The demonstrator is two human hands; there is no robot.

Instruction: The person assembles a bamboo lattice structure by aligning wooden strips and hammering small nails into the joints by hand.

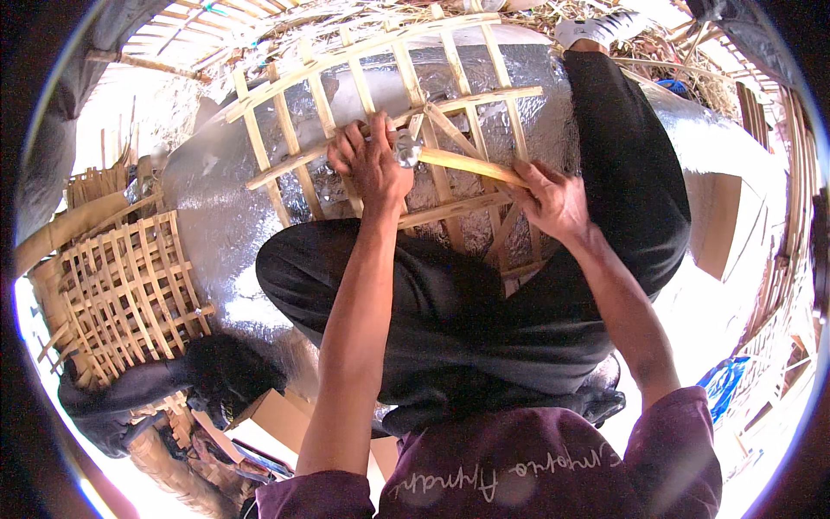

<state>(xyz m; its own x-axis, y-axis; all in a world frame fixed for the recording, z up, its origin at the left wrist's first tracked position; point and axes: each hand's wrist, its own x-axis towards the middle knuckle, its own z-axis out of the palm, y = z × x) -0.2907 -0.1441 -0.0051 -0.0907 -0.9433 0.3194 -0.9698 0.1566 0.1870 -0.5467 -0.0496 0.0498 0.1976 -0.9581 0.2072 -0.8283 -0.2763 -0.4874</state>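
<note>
Pale bamboo-slat lattice frame (380,112) on silver foil sheet (216,216), partly assembled: left hand (370,160) closed on small metal tool (406,149), right hand (553,201) gripping loose bamboo slat (471,164).

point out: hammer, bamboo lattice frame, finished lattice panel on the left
hammer (471,164): head view, on its wooden handle.
bamboo lattice frame (324,108): head view, on an upright slat.
finished lattice panel (130,294): head view, on its woven middle.

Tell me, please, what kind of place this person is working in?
Probably a bamboo craft workshop, on the floor. The left hand and right hand work on a bamboo lattice frame laid over a silver sheet. A finished woven bamboo panel lies to the left, and loose bamboo strips are piled behind.
</note>
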